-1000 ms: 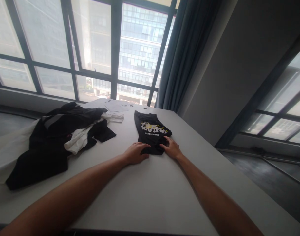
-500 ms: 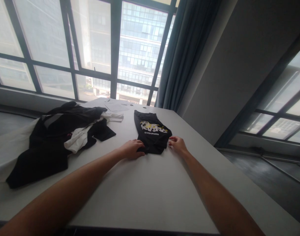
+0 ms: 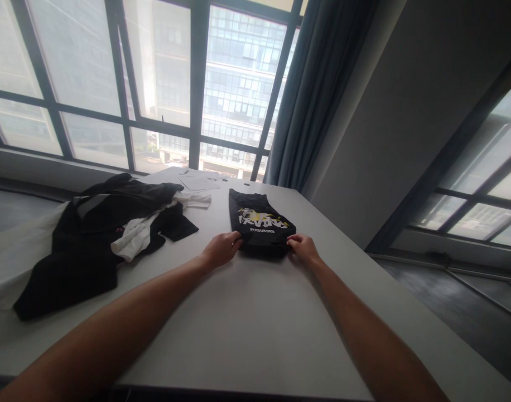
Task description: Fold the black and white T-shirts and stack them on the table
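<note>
A black T-shirt with a white and yellow print and a line of white letters lies folded into a narrow shape on the white table. At its near left corner, my left hand pinches the cloth between thumb and fingers. My right hand grips the near right corner in the same way. Between the two hands, the near edge of the shirt is lifted slightly off the tabletop. The fingertips partly cover both corners.
To the left lies a loose heap of black and white clothes. Sheets of paper rest at the table's far end. Behind it are windows and a blue-grey curtain. The table's right edge runs diagonally toward me.
My left hand has moved from lying on the shirt's near left part to pinching its corner. My right hand has closed on the right corner, and the near edge has risen.
</note>
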Demonstrator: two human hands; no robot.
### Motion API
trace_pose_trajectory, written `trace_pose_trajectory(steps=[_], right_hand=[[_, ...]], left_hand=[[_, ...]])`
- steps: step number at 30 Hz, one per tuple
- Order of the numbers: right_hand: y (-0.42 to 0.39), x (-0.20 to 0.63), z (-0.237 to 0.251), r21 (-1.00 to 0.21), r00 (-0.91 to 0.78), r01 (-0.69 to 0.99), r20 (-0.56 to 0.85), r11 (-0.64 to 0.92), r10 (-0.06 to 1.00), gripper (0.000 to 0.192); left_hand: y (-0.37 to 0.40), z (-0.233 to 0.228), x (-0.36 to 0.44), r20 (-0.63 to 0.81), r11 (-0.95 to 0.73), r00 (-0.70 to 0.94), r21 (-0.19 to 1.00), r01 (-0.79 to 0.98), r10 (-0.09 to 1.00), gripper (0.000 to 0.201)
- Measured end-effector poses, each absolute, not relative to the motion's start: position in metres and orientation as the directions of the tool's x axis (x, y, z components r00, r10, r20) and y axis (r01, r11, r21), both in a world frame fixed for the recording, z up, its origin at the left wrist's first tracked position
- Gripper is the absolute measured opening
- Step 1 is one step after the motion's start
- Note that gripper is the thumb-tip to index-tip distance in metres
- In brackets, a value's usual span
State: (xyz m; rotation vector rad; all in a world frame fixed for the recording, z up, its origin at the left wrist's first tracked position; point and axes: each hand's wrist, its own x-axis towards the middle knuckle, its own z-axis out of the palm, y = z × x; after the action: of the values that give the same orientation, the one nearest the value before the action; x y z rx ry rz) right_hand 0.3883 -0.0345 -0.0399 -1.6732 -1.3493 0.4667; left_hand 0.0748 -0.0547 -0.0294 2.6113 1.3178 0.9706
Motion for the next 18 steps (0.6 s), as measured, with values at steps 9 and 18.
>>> trace_pose_trajectory(steps=[9, 18], right_hand=[[-0.045, 0.416, -0.034, -0.766, 0.388, 0.637, 0.227, -0.082, 0.893, 0.008], [-0.073, 0.407, 0.004, -0.328, 0.224, 0.944, 0.560, -0.035, 0.797, 0.008]], left_hand=[[-0.064, -0.024, 0.078, 0.472, -0.634, 0.498, 0.185, 0.751, 0.728, 0.022], [-0.065, -0.028, 0.078, 0.423, -0.672, 0.564, 0.163, 0.723, 0.709, 0.022]])
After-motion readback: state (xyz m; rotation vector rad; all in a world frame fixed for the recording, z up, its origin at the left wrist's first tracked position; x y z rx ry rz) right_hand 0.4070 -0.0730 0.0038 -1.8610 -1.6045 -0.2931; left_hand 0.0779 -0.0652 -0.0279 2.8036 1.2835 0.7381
